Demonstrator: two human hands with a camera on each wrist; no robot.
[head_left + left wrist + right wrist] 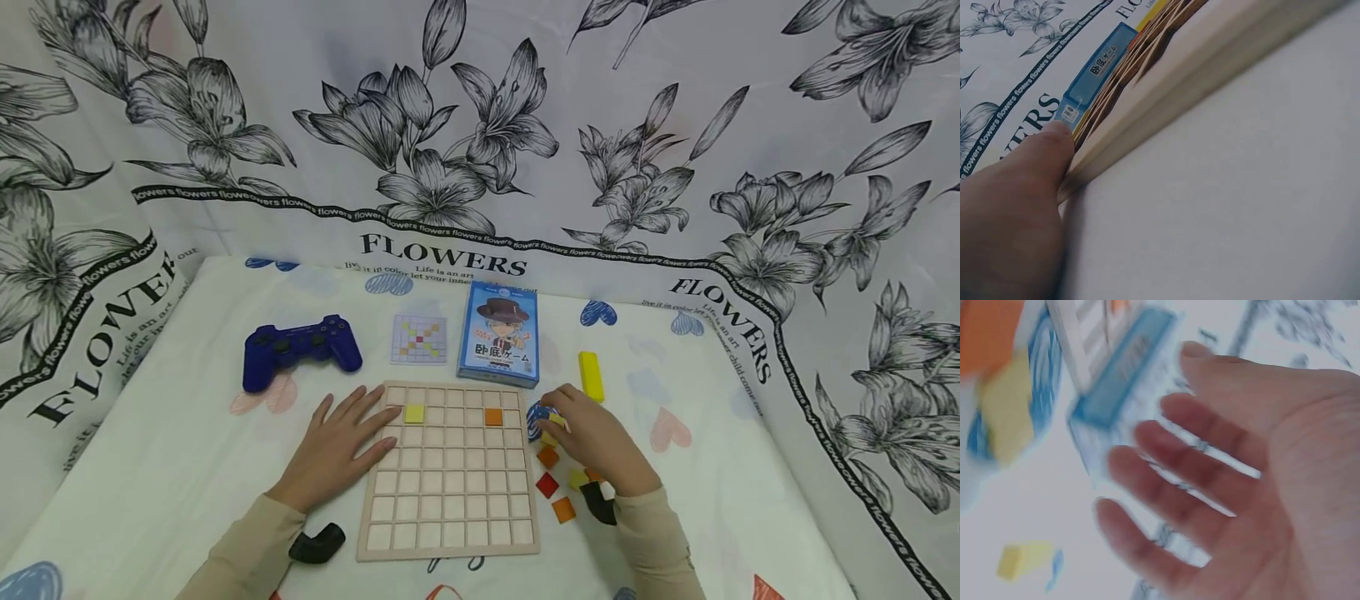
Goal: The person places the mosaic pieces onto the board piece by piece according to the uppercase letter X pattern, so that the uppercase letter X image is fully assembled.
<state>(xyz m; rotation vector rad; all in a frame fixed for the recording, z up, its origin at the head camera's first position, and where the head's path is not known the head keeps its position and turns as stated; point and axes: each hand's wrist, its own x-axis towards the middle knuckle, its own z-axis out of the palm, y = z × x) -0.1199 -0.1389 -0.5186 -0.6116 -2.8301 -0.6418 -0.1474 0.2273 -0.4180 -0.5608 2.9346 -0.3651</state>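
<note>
Heart-print sheet point(187, 450) spans lower frame; spread left hand point(336, 450) should brace wooden grid board point(453, 483), loose-fingered right hand point(603, 437) take square tiles point(564, 510) singly.

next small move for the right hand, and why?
Probably lower the right hand and pinch the loose yellow tile near it: its spread fingers look empty in the wrist view, the wooden grid holds just one yellow square and one orange square, and the left hand rests at the grid's left edge.
</note>
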